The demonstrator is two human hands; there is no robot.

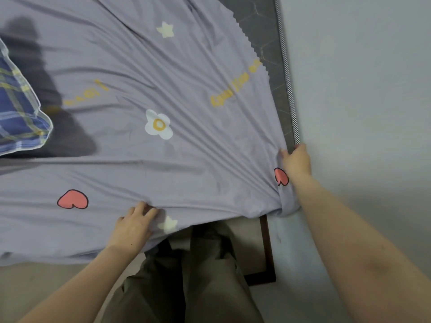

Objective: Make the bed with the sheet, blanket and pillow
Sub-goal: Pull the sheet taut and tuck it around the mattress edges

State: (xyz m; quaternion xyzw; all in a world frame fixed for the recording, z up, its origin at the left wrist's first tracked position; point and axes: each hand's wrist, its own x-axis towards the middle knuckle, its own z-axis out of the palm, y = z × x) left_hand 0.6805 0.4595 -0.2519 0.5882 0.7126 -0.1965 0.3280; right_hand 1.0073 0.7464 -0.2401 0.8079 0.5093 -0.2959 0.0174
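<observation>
Head view: left hand (134,226) and right hand (296,162) each grip the sheet (163,85), not tucked yet; all other bedding waits.

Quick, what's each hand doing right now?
Left hand: fingers curled, gripping the sheet near its front edge.
Right hand: gripping the sheet at the corner of the mattress, by the wall.
</observation>
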